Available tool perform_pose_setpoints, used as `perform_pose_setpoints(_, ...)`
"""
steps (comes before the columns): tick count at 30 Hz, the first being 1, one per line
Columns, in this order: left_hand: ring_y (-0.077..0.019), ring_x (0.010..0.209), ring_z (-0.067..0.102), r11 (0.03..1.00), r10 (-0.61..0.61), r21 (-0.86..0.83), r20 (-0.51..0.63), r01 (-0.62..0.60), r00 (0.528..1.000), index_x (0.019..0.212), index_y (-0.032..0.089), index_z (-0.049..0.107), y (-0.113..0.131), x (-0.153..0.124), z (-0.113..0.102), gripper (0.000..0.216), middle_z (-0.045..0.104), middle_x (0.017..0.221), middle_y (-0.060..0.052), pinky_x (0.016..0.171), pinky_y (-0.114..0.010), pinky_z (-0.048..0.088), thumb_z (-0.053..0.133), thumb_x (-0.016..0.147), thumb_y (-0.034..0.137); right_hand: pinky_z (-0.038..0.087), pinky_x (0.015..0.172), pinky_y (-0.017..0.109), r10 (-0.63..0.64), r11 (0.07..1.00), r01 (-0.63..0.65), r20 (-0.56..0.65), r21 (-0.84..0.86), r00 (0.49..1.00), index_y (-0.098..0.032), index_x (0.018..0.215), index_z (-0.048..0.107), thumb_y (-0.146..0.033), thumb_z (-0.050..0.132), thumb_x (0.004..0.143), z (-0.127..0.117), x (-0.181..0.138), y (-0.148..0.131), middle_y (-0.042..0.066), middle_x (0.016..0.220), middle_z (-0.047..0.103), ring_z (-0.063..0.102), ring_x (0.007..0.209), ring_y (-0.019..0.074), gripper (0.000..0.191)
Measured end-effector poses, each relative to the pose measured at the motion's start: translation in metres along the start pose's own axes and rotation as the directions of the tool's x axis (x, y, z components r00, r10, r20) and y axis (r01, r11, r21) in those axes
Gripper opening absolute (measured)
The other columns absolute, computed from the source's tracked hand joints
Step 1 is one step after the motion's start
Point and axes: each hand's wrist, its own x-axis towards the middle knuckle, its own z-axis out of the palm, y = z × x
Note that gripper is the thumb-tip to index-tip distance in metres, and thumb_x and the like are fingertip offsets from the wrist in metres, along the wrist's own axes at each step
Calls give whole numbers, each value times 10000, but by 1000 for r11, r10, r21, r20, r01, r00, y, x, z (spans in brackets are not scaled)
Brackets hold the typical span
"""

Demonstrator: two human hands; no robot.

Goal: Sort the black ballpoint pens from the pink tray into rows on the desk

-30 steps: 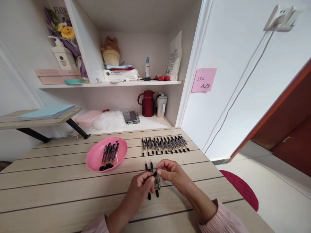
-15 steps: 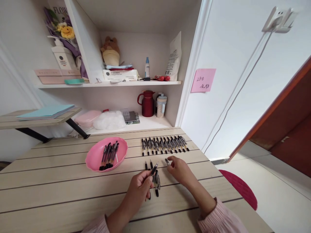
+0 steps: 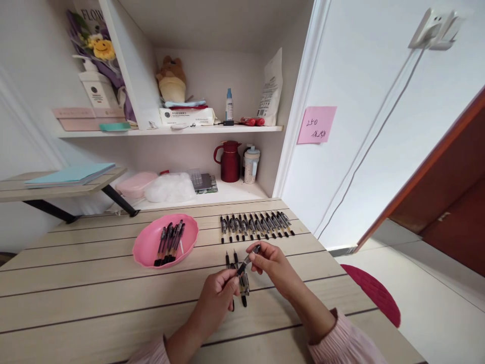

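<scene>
My left hand (image 3: 215, 296) is closed around the lower part of a black pen (image 3: 241, 269), tilted up to the right. Between the thumb and fingers of my right hand (image 3: 276, 264) is a dark-ended clear pen cap (image 3: 256, 249), over the pen's tip; how far it sits on the pen cannot be made out. Just beneath lie a couple of uncapped pens (image 3: 228, 259) and their caps, partly hidden by my left hand. Farther back, a row of several uncapped pens (image 3: 250, 227) with caps between them lies on the table.
A pink scalloped bowl (image 3: 142, 245) holding several capped pens stands left on the slatted table (image 3: 94, 308). Behind is a shelf (image 3: 246, 130) with a red jug (image 3: 230, 162) and a cup (image 3: 250, 166). A small raised stand (image 3: 87, 188) is at the left.
My right hand has moved left and brought the cap over the tip of the pen, which was bare before. My left hand has stayed nearly in place.
</scene>
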Motion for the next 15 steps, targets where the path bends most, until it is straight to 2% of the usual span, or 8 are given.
perform_pose_setpoints(7, -39, 374, 355, 1000, 19, 23, 18, -19, 1000, 882, 133, 657, -2, -1, 0, 277, 500, 571, 35, 363, -162, 271, 444, 754, 254, 306, 451, 201, 55, 998, -51, 123, -40, 991, -145, 789, 578, -408, 638, 681, 8, -3, 6, -45, 513, 503, 428, 457, 65, 291)
perform_pose_setpoints(15, -44, 366, 371, 998, 34, 51, 21, -35, 999, 859, 129, 653, -1, -1, 0, 264, 510, 569, 32, 368, -168, 279, 442, 754, 248, 311, 438, 189, 71, 997, -71, 113, -8, 991, -145, 748, 567, -454, 651, 645, 12, -3, 14, -48, 515, 497, 426, 444, 58, 337)
